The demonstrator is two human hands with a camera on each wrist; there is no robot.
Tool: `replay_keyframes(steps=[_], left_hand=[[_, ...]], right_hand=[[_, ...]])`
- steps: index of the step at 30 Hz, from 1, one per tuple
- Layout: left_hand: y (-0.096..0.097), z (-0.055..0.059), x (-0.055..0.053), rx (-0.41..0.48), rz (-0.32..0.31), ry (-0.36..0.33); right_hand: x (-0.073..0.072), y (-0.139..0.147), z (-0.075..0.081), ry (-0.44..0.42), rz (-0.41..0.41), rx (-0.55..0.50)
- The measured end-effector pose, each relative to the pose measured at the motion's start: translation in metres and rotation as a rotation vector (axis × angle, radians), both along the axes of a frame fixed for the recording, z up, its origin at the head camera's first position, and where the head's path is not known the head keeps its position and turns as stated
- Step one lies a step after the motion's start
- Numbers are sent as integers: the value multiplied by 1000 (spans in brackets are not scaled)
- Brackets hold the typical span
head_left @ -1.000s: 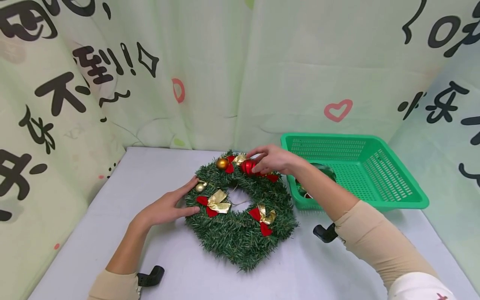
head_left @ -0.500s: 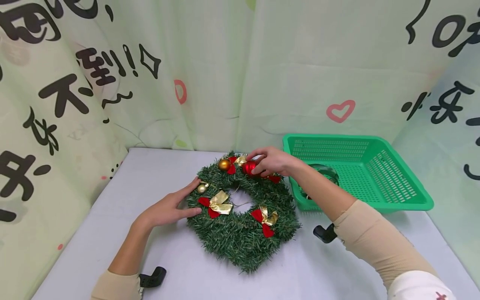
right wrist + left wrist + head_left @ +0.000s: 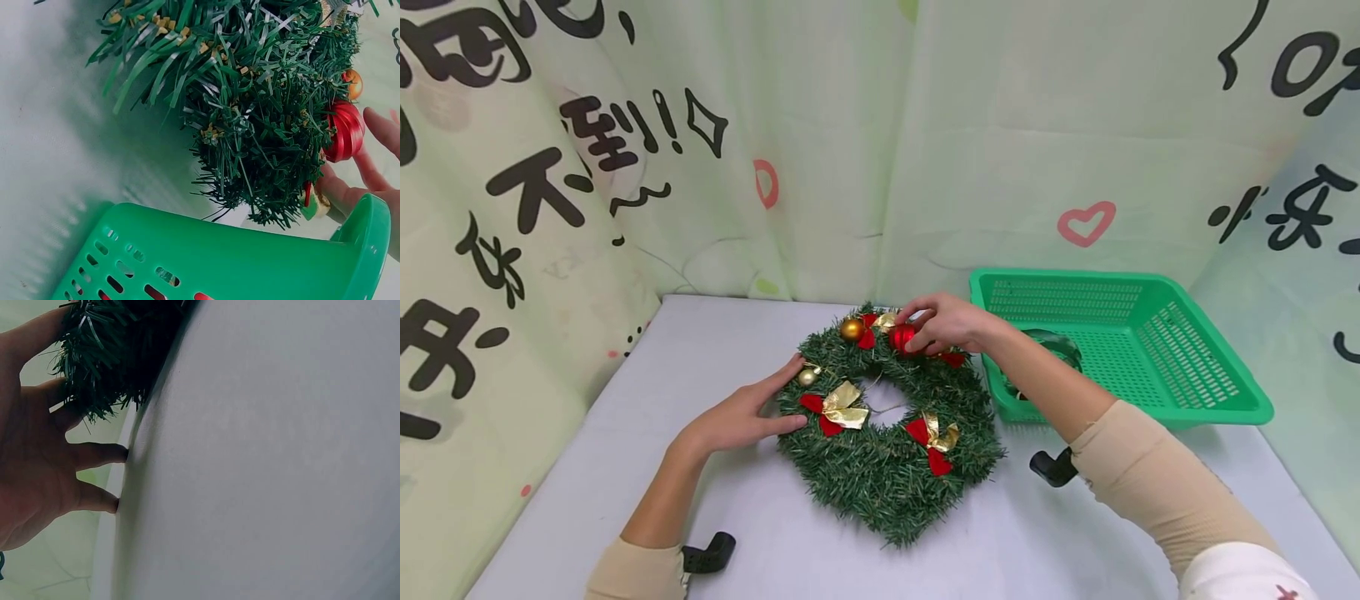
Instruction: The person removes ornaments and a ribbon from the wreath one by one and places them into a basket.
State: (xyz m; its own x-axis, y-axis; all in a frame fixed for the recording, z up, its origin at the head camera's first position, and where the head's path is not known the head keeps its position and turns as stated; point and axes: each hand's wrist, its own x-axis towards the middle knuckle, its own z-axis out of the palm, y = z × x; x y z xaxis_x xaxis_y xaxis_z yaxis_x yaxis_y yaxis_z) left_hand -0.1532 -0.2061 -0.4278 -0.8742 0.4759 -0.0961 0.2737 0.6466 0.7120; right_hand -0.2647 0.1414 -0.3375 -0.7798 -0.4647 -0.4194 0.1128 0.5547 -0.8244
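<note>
A green tinsel wreath [image 3: 880, 492] lies on the white table. It carries gold-and-red bows [image 3: 842, 408], an orange-gold bauble [image 3: 852, 330], a small pale gold bauble [image 3: 807, 377] and a shiny red bauble [image 3: 900, 337] near its far edge. My left hand [image 3: 737, 417] rests at the wreath's left side with fingers spread; in the left wrist view, two fingertips [image 3: 106, 453] reach the table beside the greenery. At the far side, my right hand [image 3: 951, 322] holds the red bauble between thumb and fingers. Another bow beneath that hand is partly hidden.
A green perforated basket [image 3: 1195, 346] stands right of the wreath, its near-left corner close to the greenery. A dark green glossy item [image 3: 1054, 343] lies inside it, partly behind my right forearm. Printed cloth [image 3: 985, 167] hangs behind the table and along its sides.
The head view has shifted slightly, so everything appears a little further right. Both hands keep nearly the same places on the wreath, the right one still at the red bauble.
</note>
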Motion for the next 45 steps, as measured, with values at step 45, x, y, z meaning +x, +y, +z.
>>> replay_keyframes(steps=[45], left_hand=[[1, 1, 0, -2, -7, 6]], right_hand=[[4, 9, 5, 23, -22, -47]])
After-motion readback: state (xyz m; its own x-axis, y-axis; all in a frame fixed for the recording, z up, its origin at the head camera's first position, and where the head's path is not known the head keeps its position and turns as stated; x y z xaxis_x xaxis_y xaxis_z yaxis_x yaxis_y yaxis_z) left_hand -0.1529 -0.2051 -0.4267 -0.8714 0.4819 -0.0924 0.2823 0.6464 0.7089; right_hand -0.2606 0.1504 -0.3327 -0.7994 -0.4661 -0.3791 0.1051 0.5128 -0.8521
